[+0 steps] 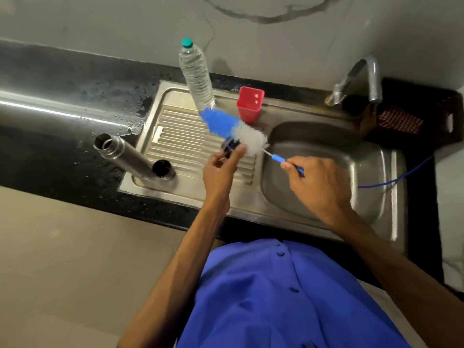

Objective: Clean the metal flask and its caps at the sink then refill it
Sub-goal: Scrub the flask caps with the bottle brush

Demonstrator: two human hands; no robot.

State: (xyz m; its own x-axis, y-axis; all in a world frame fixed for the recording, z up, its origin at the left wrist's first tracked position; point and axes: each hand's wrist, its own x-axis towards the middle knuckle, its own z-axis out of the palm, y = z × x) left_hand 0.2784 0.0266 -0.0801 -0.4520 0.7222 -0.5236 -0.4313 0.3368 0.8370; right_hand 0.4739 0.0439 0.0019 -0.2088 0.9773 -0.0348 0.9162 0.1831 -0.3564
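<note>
The open metal flask stands at the left edge of the steel sink's drainboard. A metal cup cap with a dark inside stands beside its base. My left hand pinches a small dark inner cap above the drainboard. My right hand grips the blue handle of a bottle brush with blue and white bristles. The white bristles touch the dark cap.
A clear plastic water bottle with a teal lid and a red plastic cup stand at the drainboard's back. The tap rises behind the basin. A checked cloth lies at the right. The black counter is wet.
</note>
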